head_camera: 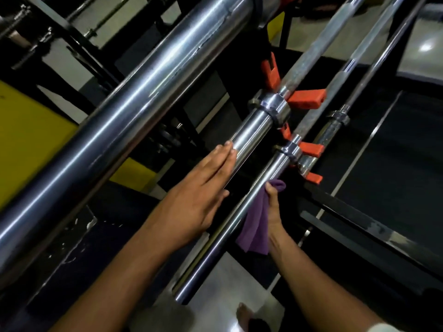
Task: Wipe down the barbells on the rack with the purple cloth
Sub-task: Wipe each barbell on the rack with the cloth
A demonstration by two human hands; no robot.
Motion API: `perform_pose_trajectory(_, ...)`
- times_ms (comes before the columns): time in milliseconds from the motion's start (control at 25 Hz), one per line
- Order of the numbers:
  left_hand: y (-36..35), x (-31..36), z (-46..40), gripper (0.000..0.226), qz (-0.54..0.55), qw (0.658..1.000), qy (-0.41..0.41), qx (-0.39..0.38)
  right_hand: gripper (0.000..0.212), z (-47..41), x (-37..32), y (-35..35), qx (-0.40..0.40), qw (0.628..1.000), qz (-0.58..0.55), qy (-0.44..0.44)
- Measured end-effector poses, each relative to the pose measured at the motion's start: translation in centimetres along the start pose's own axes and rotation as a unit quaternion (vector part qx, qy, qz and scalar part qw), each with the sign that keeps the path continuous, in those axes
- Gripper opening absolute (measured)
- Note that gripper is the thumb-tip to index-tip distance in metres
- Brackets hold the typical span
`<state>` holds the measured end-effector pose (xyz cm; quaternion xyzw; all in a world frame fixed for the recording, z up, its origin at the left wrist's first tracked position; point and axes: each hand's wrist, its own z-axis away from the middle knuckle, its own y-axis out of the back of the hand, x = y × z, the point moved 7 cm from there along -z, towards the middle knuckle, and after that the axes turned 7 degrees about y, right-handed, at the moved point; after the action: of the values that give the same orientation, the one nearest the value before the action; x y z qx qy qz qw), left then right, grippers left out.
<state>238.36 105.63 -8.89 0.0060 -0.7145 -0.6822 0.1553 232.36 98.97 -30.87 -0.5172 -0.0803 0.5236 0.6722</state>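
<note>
Cloth (255, 226), purple, is soft and light; the right hand (273, 207) pinches it against a stiff, slick, heavy barbell sleeve (242, 207). The left hand (199, 188), grip released with fingers straight, steadies the next sleeve (251, 133).

A gym: chrome barbells (254, 133) lie side by side on a black steel rack (359, 226) with orange holders (308, 99), above a polished grey floor (227, 279).

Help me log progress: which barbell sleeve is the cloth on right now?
The thin sleeve at lower right: the right hand holds the purple cloth against it. The left hand rests flat on the thicker middle sleeve.
</note>
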Motion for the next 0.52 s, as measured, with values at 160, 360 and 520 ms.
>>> perform_pose_trajectory(160, 0.1, 0.1, 0.2, 0.071, 0.002, 1.000, -0.001, 0.000, 0.045, -6.0, -3.1, 2.2, 0.062, 0.997, -0.028, 0.024)
perform_pose_trajectory(360, 0.2, 0.0, 0.1, 0.071, 0.008, 1.000, 0.013, -0.018, 0.059, -4.2, 1.1, 2.5, 0.006, 0.998, -0.050, -0.026)
perform_pose_trajectory(520, 0.2, 0.0, 0.1, 0.071, 0.009, 1.000, 0.013, -0.018, 0.068, -1.4, 3.4, 2.2, 0.000, 0.996, -0.014, -0.091)
